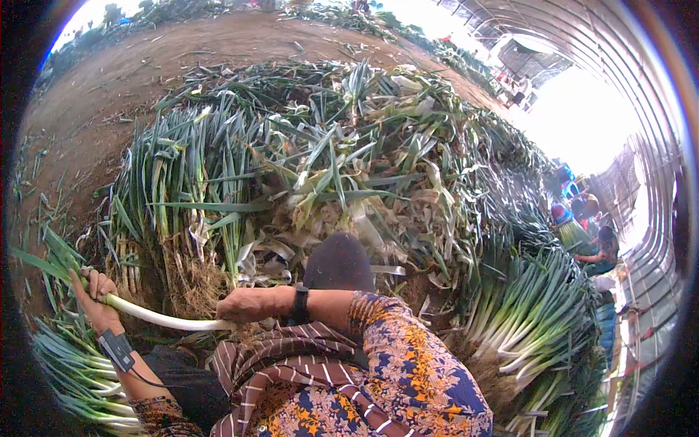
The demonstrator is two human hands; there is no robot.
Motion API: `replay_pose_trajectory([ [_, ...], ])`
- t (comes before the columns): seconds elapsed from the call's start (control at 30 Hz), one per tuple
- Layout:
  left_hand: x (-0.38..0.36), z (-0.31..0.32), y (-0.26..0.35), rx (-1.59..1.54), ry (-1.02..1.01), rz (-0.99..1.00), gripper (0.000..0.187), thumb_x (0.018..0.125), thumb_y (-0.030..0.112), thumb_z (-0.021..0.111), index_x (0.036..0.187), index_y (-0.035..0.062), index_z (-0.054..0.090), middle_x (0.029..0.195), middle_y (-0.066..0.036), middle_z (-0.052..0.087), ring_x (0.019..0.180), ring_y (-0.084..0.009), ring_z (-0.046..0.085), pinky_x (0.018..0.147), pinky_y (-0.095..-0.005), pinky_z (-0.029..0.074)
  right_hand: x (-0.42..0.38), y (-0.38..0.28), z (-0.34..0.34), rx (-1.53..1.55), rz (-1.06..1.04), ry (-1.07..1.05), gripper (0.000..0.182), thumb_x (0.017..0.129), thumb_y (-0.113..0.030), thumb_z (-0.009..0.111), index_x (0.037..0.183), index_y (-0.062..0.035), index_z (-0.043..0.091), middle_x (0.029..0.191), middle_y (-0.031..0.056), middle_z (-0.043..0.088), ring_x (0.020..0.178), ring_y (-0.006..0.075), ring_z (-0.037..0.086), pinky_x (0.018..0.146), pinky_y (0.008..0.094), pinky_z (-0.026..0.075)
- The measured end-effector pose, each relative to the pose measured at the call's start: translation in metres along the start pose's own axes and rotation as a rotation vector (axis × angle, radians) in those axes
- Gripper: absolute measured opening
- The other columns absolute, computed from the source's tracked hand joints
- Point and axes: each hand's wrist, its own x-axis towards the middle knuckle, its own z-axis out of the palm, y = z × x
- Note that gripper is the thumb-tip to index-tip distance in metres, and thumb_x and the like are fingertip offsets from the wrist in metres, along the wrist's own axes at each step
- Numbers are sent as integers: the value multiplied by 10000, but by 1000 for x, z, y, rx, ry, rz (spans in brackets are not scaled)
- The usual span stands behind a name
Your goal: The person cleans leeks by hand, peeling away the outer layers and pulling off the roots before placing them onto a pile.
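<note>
Leek [171, 318] spans the gap between both hands, slightly bowed: the left hand [95, 291] is curled round its leafy end, the right hand [247, 304] closed at its root end. Cleaning that end seems to be the step in hand; the next move calls for a steady left grip. Heaped leeks [349, 131] crowd the front, and a dark rounded shape [338, 266] sits just beyond the right hand. Bare ground [109, 124] gives room only farther off, upper left.
</note>
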Motion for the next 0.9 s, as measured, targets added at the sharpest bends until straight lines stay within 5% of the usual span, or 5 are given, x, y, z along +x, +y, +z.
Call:
replay_pose_trajectory([
  [0.27, -2, 3, -4, 24, 50, 17, 289, 916, 350, 506, 816, 79, 507, 497, 36, 252, 418, -49, 237, 396, -192, 305, 0, 2, 4, -52, 21, 21, 91, 833, -93, 501, 870, -15, 472, 682, 162, 539, 631, 345, 542, 582, 420, 428],
  [0.67, -1, 2, -8, 23, 27, 30, 287, 925, 367, 478, 836, 96, 509, 492, 46, 244, 409, -43, 222, 375, -182, 274, -4, -6, -1, 87, 24, -41, 99, 830, -104, 516, 864, -12, 527, 695, 136, 554, 615, 267, 542, 582, 380, 435],
  [0.77, -1, 2, -7, 16, -84, 5, 290, 928, 366, 473, 832, 96, 512, 490, 46, 248, 409, -45, 224, 380, -185, 275, 0, 2, 12, -51, -178, 73, 108, 820, -108, 525, 873, -15, 535, 701, 127, 555, 621, 238, 542, 585, 360, 437],
  [0.9, -4, 7, -7, 15, -101, -7, 302, 936, 367, 455, 823, 94, 515, 486, 41, 255, 407, -50, 225, 387, -192, 285, -3, -6, 3, 176, 9, -23, 114, 822, -118, 536, 870, -15, 541, 710, 125, 562, 639, 232, 552, 593, 360, 436],
])
